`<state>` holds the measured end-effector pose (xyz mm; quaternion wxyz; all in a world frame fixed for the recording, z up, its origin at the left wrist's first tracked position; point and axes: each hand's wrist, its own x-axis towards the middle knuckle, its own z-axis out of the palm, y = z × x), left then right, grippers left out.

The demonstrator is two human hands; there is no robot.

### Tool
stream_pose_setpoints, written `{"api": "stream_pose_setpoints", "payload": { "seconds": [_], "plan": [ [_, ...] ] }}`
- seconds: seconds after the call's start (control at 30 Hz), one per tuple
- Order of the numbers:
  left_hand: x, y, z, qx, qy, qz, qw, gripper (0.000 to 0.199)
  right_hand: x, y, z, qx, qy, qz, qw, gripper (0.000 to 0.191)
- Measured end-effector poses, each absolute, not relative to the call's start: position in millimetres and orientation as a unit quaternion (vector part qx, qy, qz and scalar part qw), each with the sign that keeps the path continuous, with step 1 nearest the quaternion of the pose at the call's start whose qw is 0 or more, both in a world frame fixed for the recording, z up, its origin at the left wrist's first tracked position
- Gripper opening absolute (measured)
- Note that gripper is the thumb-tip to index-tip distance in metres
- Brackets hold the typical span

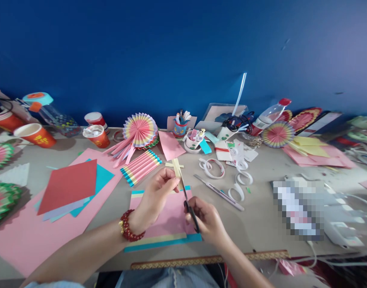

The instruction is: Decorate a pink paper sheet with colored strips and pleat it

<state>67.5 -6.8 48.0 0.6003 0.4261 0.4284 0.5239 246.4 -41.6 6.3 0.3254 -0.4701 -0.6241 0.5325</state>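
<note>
My right hand [205,218] is closed round the black handles of a pair of scissors [191,216], whose blades point up and away. A pale yellow paper strip [177,168] stands up from the pinched fingers of my left hand [162,190], right beside the scissor tips. Whether the blades touch the strip is hard to tell. Under both hands lies a pink paper sheet [162,224] with yellow and blue strips along its near and far edges. Just beyond the left hand, other pale yellow scraps rest on the table.
A pleated pink-and-blue paper piece [141,167] and a round paper fan [140,130] lie left of centre. Right of my hands are a utility knife [221,193] and double-sided tape [213,168]. Coloured sheets [69,186] cover the left; a phone [297,212] lies right.
</note>
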Motion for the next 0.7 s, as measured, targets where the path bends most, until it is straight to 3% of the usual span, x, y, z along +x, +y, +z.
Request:
{"api": "stream_pose_setpoints", "payload": {
  "seconds": [0.7],
  "plan": [
    [71.1, -7.6, 47.6, 0.433, 0.421, 0.521, 0.603, 0.018, 243.6, -39.9, 5.0, -0.472, -0.622, 0.528, 0.334, 0.041]
  ]
}}
